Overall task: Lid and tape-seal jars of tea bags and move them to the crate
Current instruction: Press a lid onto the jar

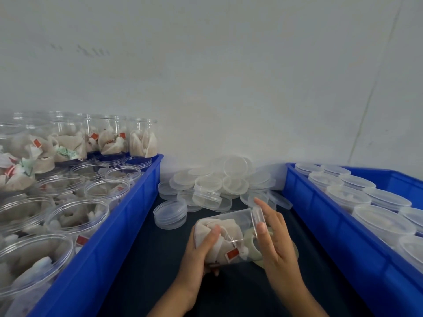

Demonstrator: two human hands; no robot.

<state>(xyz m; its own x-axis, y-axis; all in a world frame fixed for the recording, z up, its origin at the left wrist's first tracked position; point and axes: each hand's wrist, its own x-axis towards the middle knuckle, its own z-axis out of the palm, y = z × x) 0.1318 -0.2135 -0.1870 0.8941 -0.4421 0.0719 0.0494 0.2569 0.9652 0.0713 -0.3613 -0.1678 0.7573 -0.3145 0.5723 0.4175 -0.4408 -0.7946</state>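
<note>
Holding the jar tilted above the desk, the left hand curls round its body while the right hand pinches the lid; seat that lid squarely before taping.

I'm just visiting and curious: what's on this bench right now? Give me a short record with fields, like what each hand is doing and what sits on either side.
held item: jar of tea bags, tipped on its side, lid at its right end
left hand: grips the jar's base end
right hand: fingers curled on the lid
tape roll: behind the jar, partly hidden
left crate: blue, open jars of tea bags
right crate: blue, lidded jars
middle: pile of loose lids by the wall
</note>
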